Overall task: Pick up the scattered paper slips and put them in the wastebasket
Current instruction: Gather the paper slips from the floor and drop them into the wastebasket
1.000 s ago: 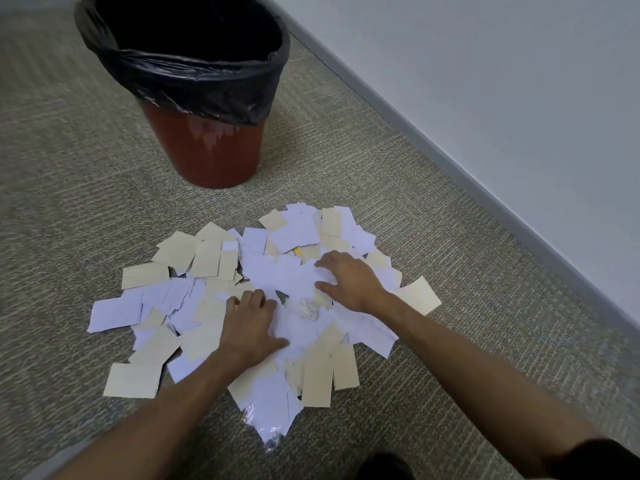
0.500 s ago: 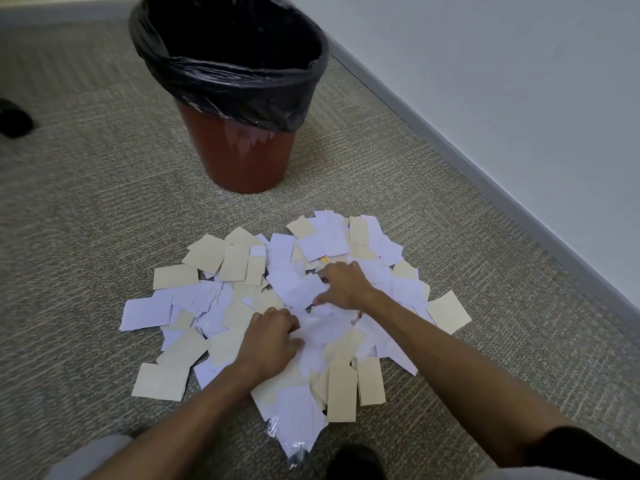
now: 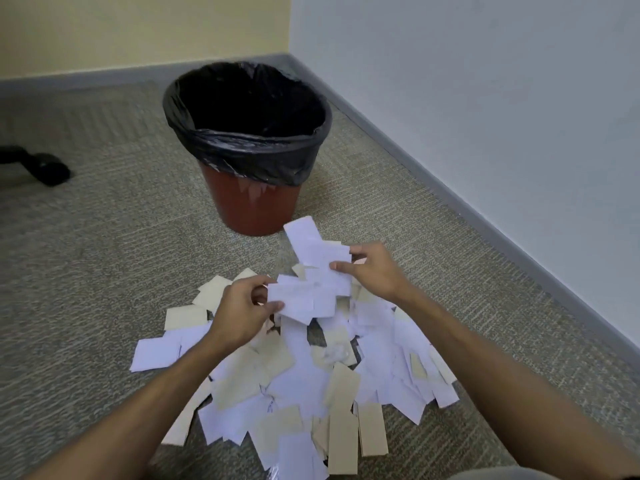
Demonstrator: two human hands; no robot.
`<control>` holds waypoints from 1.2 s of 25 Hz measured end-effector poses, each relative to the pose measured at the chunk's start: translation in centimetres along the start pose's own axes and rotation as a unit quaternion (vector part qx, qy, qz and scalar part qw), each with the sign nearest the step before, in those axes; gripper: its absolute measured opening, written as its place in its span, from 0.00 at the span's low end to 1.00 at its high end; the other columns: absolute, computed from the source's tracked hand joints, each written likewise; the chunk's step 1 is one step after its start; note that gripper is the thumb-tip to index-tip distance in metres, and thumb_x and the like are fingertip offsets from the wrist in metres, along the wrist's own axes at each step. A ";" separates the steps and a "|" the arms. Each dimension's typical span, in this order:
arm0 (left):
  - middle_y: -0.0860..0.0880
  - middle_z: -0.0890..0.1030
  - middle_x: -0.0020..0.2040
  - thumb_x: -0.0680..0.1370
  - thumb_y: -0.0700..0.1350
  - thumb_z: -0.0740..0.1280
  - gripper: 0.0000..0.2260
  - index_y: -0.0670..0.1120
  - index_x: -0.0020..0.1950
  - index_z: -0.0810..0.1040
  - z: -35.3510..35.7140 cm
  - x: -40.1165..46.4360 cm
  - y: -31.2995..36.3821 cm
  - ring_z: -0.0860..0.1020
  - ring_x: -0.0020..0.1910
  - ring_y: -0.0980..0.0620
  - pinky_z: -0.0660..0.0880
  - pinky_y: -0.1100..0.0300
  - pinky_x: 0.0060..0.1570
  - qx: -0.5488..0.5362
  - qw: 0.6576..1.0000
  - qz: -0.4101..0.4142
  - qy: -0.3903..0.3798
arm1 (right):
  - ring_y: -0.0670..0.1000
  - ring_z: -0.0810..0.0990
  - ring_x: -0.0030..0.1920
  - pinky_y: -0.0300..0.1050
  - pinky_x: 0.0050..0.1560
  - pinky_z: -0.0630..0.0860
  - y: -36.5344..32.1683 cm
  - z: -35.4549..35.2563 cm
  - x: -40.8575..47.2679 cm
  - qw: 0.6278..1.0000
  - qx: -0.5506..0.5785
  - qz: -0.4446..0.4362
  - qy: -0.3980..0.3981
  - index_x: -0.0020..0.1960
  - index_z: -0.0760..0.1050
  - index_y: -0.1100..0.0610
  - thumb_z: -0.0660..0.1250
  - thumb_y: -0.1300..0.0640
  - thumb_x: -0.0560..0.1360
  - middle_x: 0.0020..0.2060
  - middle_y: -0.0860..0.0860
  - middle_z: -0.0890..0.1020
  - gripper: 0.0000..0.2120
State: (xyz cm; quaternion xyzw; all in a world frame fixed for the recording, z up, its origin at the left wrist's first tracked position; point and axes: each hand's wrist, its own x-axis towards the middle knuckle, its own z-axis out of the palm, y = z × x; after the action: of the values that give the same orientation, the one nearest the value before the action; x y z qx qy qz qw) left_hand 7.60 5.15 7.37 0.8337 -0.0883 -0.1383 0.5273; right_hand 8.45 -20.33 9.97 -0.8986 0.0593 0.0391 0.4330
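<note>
A pile of white and tan paper slips (image 3: 298, 382) lies on the carpet in front of me. Above the pile I hold a bunch of white slips (image 3: 313, 275) between both hands. My left hand (image 3: 242, 306) pinches the bunch's left edge. My right hand (image 3: 375, 268) grips its right side with thumb and fingers. Just beyond the bunch stands the red-brown wastebasket (image 3: 252, 206), lined with a black bag (image 3: 249, 147) that folds over the rim. Its inside is dark.
The basket stands near a room corner with grey baseboard (image 3: 450, 188) running along the right wall and along the back. A black chair caster (image 3: 45, 168) sits on the carpet at the far left.
Both hands have gathered slips from the pile and lifted them off the floor toward the basket. The view has tilted up, showing the room corner.
</note>
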 end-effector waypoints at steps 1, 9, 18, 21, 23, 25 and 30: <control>0.41 0.83 0.36 0.71 0.36 0.75 0.11 0.50 0.46 0.79 -0.9 0.6 1.2 0.80 0.36 0.43 0.77 0.50 0.42 -0.016 1.000 0.006 0.019 | 0.54 0.85 0.45 0.59 0.51 0.79 -1.5 -1.3 0.2 1.000 0.018 -0.011 0.017 0.47 0.85 0.56 0.74 0.48 0.69 0.41 0.52 0.87 0.13; 0.55 0.81 0.45 0.72 0.33 0.72 0.14 0.48 0.52 0.77 -9.1 7.2 13.2 0.81 0.45 0.61 0.76 0.71 0.39 -0.069 0.966 0.145 0.204 | 0.42 0.83 0.45 0.34 0.44 0.78 -13.3 -9.3 6.2 0.975 0.095 -0.120 0.160 0.56 0.82 0.58 0.74 0.56 0.72 0.46 0.47 0.84 0.14; 0.48 0.83 0.50 0.72 0.37 0.72 0.17 0.45 0.59 0.76 -13.6 15.9 15.4 0.81 0.46 0.52 0.81 0.51 0.50 -0.020 0.927 0.037 0.373 | 0.46 0.83 0.41 0.59 0.57 0.76 -18.0 -6.8 17.0 0.959 0.072 -0.124 0.243 0.45 0.84 0.50 0.75 0.48 0.68 0.32 0.35 0.80 0.09; 0.49 0.81 0.48 0.73 0.40 0.73 0.20 0.48 0.63 0.74 -13.3 17.0 14.6 0.80 0.47 0.52 0.80 0.51 0.52 0.014 0.936 0.024 0.351 | 0.51 0.83 0.42 0.57 0.60 0.71 -17.3 -5.5 18.6 0.967 0.041 -0.110 0.225 0.45 0.83 0.56 0.74 0.45 0.69 0.36 0.46 0.85 0.14; 0.50 0.80 0.50 0.75 0.45 0.72 0.23 0.49 0.68 0.71 -12.8 17.4 13.9 0.79 0.50 0.52 0.77 0.54 0.55 0.045 0.945 0.022 0.323 | 0.48 0.81 0.45 0.50 0.60 0.63 -17.2 -5.4 18.5 0.972 0.000 -0.106 0.207 0.48 0.83 0.54 0.72 0.40 0.69 0.41 0.47 0.85 0.19; 0.52 0.80 0.53 0.76 0.51 0.70 0.23 0.49 0.69 0.71 -12.2 17.5 13.3 0.78 0.53 0.53 0.75 0.56 0.54 0.094 0.941 0.043 0.322 | 0.42 0.81 0.48 0.50 0.64 0.61 -17.0 -5.7 18.3 0.976 -0.005 -0.102 0.194 0.53 0.83 0.50 0.69 0.33 0.68 0.43 0.41 0.84 0.23; 0.48 0.78 0.42 0.76 0.48 0.66 0.08 0.44 0.51 0.77 -9.7 15.7 12.0 0.76 0.46 0.50 0.72 0.56 0.48 0.150 0.887 0.191 0.393 | 0.36 0.81 0.46 0.58 0.64 0.71 -13.8 -6.7 16.4 0.972 -0.007 -0.144 0.188 0.47 0.82 0.42 0.62 0.33 0.71 0.40 0.35 0.83 0.17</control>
State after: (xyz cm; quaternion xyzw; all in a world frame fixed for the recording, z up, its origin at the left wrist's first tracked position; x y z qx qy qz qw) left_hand 25.60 3.72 19.95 0.8560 -0.0507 0.3185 0.4041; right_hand 26.73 -18.28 22.85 -0.8920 0.0092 -0.1928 0.4088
